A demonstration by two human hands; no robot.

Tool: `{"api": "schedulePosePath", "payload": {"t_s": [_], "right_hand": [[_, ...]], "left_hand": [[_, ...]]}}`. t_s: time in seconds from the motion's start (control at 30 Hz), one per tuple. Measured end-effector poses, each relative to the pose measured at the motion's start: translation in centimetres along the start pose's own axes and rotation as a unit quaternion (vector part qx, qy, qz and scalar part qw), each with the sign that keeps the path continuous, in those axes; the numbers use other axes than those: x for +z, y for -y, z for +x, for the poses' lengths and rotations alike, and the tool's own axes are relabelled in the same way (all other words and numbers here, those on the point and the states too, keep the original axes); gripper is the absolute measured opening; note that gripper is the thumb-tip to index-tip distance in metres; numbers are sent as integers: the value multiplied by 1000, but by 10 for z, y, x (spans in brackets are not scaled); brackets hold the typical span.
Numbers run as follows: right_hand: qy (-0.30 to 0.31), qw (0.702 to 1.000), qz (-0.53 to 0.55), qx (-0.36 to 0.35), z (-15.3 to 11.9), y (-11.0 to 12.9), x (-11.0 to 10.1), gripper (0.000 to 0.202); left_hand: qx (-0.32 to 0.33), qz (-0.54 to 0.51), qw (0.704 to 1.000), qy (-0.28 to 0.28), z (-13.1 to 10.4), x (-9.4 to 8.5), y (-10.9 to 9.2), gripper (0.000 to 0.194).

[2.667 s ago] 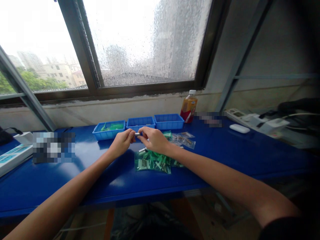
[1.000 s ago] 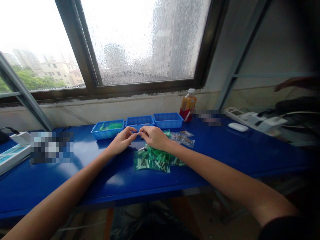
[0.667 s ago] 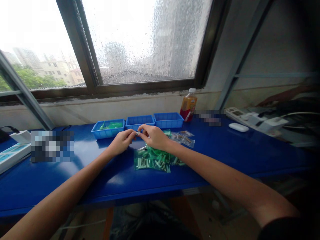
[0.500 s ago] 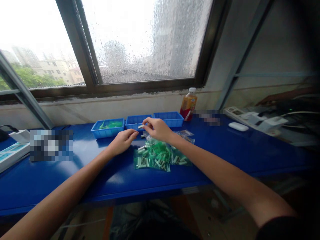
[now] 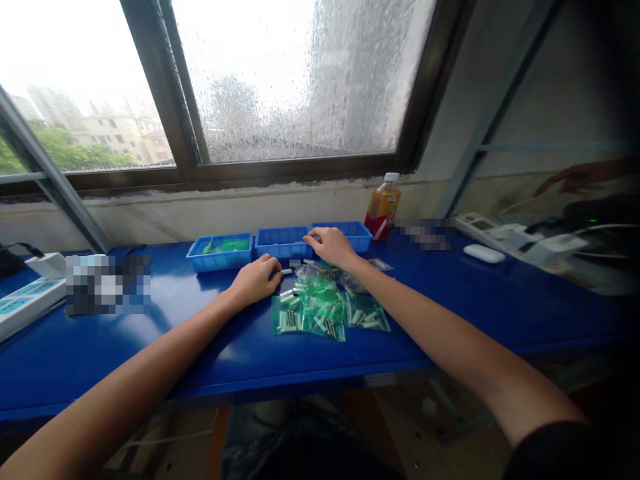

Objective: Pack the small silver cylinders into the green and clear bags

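My left hand (image 5: 257, 279) rests low over the table with its fingers curled, and a small white cylinder-like piece (image 5: 287, 271) sticks out at its fingertips. My right hand (image 5: 330, 245) is pinched at the front right rim of the middle blue bin (image 5: 281, 251); whatever is between its fingertips is too small to make out. Below and between the hands lies a pile of green-tinted zip bags (image 5: 320, 310) holding several short white and metallic pieces. A few loose white pieces (image 5: 289, 293) lie at the pile's left edge.
The left blue bin (image 5: 220, 261) holds green bags; another blue bin (image 5: 357, 233) stands right. A drink bottle (image 5: 383, 207) is beside it. Power strips (image 5: 30, 307) and a white case (image 5: 483, 253) lie on the blue table (image 5: 220, 360). Another person's hand (image 5: 575, 179) shows far right.
My right hand has moved right, away from my left hand, to the middle bin's rim. The white piece it pinched no longer shows there; one now shows at my left fingertips.
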State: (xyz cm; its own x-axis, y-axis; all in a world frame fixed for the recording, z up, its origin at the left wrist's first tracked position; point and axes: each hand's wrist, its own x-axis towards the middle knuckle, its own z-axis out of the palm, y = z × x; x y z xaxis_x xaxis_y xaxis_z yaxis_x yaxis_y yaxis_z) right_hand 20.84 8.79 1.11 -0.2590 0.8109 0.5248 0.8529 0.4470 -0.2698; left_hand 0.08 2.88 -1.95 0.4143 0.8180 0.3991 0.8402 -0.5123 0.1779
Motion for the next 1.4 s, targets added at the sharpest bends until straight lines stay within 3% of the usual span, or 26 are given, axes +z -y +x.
{"api": "schedulePosePath", "payload": {"t_s": [0.13,0.27,0.47,0.57,0.87,1.0,1.23,1.4], "right_hand": [[-12,1000,27,-6,-5,0,-9,30],[-18,996,67,-58,-16,7,-16,26],[48,975,101,-193,-40,43,-15,22],[38,975,94,-200,-47,55,-10,16],[54,984,110,-128,-44,50,-3,31],[37,981,133,-134,-46,52,-4,22],[-4,975,126,-185,-40,47,-6,15],[-55,993,84,-70,-19,15,-4,23]], "left_hand": [[-14,-48,998,-26,-3,-5,-1,15],[-53,-131,989,-47,-5,-12,-8,18],[-113,-326,938,-32,-6,-16,-11,25],[-112,-362,925,-21,-5,-17,-9,28],[-23,-324,945,-49,-7,-14,-10,28],[-32,-309,949,-47,-7,-16,-9,26],[-49,-299,953,-24,-6,-17,-9,39],[-24,-195,980,11,-9,-15,-9,33]]}}
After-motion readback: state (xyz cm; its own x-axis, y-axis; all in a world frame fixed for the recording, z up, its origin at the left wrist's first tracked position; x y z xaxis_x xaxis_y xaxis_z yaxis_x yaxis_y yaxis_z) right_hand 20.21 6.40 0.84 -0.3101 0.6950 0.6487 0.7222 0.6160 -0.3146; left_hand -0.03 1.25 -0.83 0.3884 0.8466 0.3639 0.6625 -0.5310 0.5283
